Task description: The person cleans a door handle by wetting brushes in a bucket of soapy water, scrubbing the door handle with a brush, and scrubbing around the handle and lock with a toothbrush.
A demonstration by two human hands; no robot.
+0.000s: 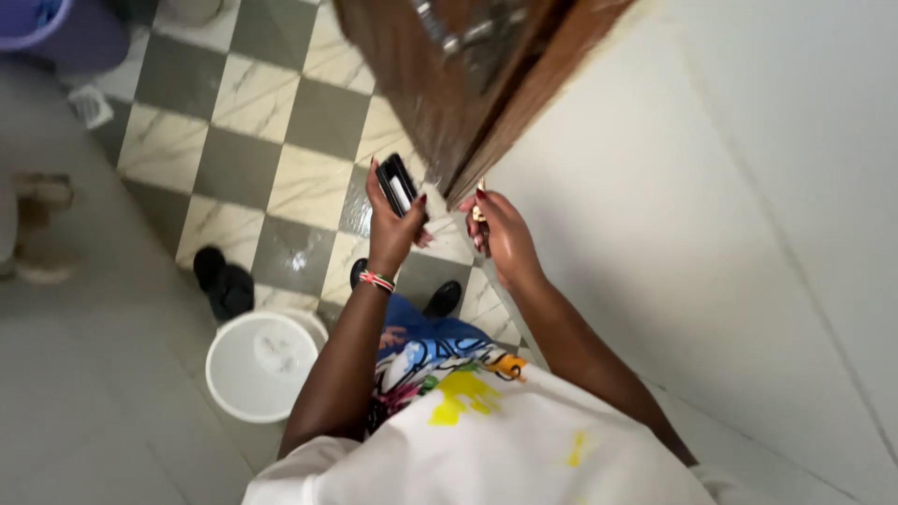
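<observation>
Checkered tiles fill the upper left; near centre frame our left hand [393,224] is closed around a black brush [398,184], rigid and light, best gripped by its sides. Our right hand [498,234] pinches something small at the wooden door [449,84] edge

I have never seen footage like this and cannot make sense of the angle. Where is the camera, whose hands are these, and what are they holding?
There is one picture, taken by a camera worn on a person's head, looking straight down. Both hands are that person's own. The left hand grips a small black object with a pale panel; what it is, I cannot tell. The right hand pinches something small and gold-coloured near the edge of a brown wooden door. Below lie a checkered tile floor and a white bucket.
</observation>
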